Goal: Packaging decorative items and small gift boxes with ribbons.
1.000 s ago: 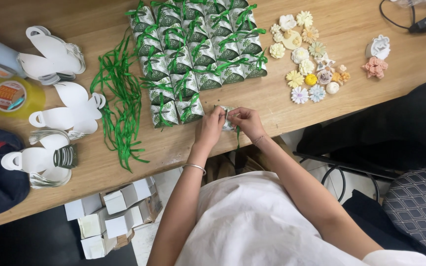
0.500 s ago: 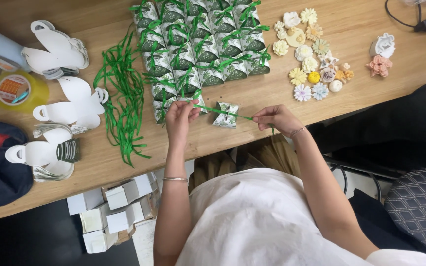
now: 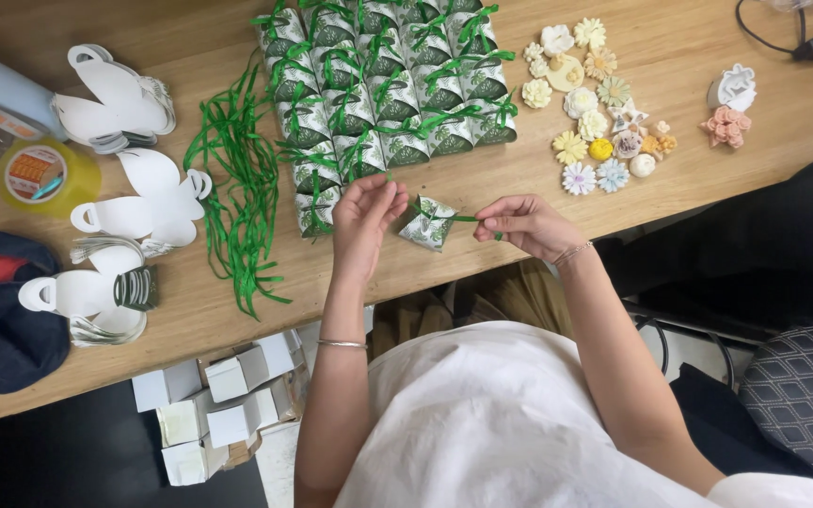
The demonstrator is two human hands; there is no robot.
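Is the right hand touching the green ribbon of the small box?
Touching. In the head view, the right hand pinches the green ribbon, which runs from the small leaf-printed box into its fingertips.

Craft workshop: wooden table (image 3: 538, 202) w/ rows of favour boxes (image 3: 383, 80), green ribbons (image 3: 237, 188), flat white cutouts (image 3: 138, 202).

Up top on the tabletop (image 3: 538, 235), rows of finished green boxes (image 3: 383, 75) sit packed together. Loose ribbons (image 3: 237, 188) sprawl just left of them, white cutouts (image 3: 134, 202) stacked further left beside a yellow tape roll (image 3: 44, 176). Right side, pastel flowers (image 3: 590, 103) cluster. Below the edge, small white boxes (image 3: 223, 400) pile up.
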